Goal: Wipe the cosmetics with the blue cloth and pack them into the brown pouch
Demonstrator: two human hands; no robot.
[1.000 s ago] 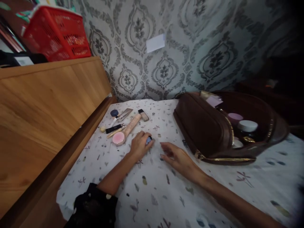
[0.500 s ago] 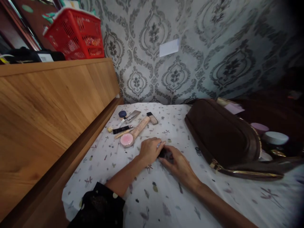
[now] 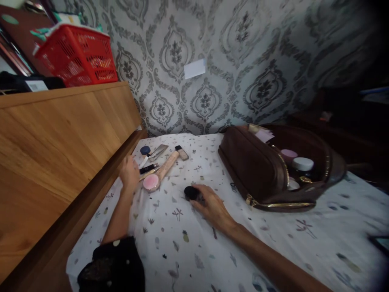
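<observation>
My right hand (image 3: pixel 212 206) lies on the patterned white cloth, its thumb and fingers around a small round black object (image 3: pixel 191 193). At the left edge of the cloth is my left hand (image 3: pixel 129 173), its fingers blurred and partly hidden, beside several cosmetics. Closest to it are a black tube (image 3: pixel 148 168) and a thin tan stick. A round pink compact (image 3: pixel 151 183) touches a long beige tube (image 3: pixel 168 165). Behind them sit a dark blue round pot (image 3: pixel 145 150), a silvery flat item (image 3: pixel 159 151) and a small black-capped bottle (image 3: pixel 182 153).
An open brown bag (image 3: pixel 249 162) with gold zips stands at the right, holding a white-lidded jar (image 3: pixel 303 164) and a pink lid (image 3: pixel 288 154). A wooden panel (image 3: pixel 69 134) borders the left side, with a red basket (image 3: pixel 80 54) on top. Patterned wallpaper is behind.
My left hand has left my right hand and moved left to the cosmetics, covering the spot of the small yellow item. The black object shows more in my right hand. The view has turned right.
</observation>
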